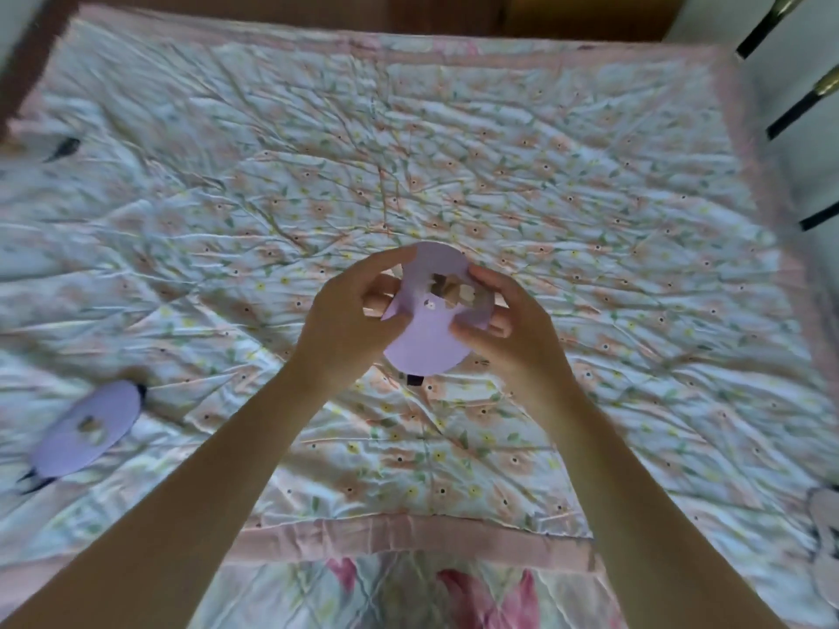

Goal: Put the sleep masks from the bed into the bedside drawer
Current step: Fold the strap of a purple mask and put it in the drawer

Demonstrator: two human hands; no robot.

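Lilac sleep masks number two that I can make out clearly: one (pixel 431 320) is pinched between my left hand (pixel 349 324) and right hand (pixel 513 329), lifted above the middle of the floral quilt (pixel 567 197), fingers of both closed on its edges. The second mask (pixel 86 429) lies flat near the quilt's left edge, well apart. A blurred pale shape (pixel 824 551) sits at the right edge; I cannot tell what it is. Wide bare quilt surrounds my hands.
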